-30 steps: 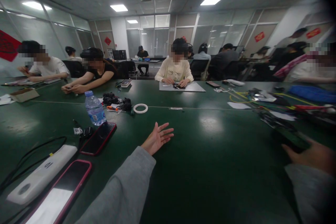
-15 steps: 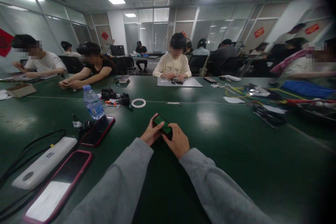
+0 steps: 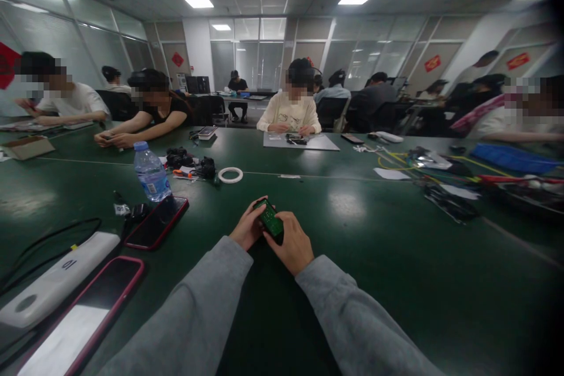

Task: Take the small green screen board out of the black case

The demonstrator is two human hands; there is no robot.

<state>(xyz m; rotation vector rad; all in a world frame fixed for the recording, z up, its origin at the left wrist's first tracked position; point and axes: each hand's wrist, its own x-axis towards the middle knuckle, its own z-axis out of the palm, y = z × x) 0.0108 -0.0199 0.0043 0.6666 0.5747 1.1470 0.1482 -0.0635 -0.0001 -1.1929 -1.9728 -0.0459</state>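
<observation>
A small dark device with a green face (image 3: 272, 222) is held between my two hands above the green table (image 3: 379, 270). My left hand (image 3: 249, 228) grips its left side, the thumb along the near edge. My right hand (image 3: 292, 243) holds the right side, with fingers bent over the upper right edge and the thumb at the lower end. The device lies tilted, its green face turned up toward me. Its underside is hidden.
Left are a water bottle (image 3: 150, 171), two red-framed phones (image 3: 157, 223), a white device (image 3: 59, 279) and black cables. Beyond lies a white ring (image 3: 230, 175). Right are cables and a blue tray (image 3: 515, 158). A person (image 3: 291, 111) sits opposite.
The device has turned in my hands, and more of its green face shows. My right thumb has shifted toward its lower end. The view has moved slightly.
</observation>
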